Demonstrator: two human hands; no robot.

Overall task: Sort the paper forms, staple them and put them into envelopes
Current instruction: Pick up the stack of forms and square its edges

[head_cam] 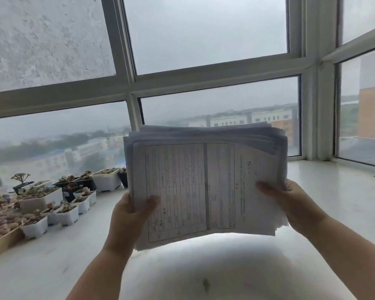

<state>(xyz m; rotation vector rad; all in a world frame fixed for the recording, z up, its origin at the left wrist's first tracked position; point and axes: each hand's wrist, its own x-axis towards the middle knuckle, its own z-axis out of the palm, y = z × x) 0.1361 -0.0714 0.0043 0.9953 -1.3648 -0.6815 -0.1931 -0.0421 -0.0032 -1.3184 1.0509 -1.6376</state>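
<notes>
while my left hand (132,210) and right hand (290,200) grip the forms stack (206,182) by opposite short edges, long axis runs l-r btwn them, above the sill (333,191).

Print on the forms (204,187) is too blurred (perhaps tables) to read.

The single head view looks forward and slightly down toward the window (204,83) from close behind the sill (333,191). Pots (63,204) sit left below the window, at the frame's left edge.
</notes>
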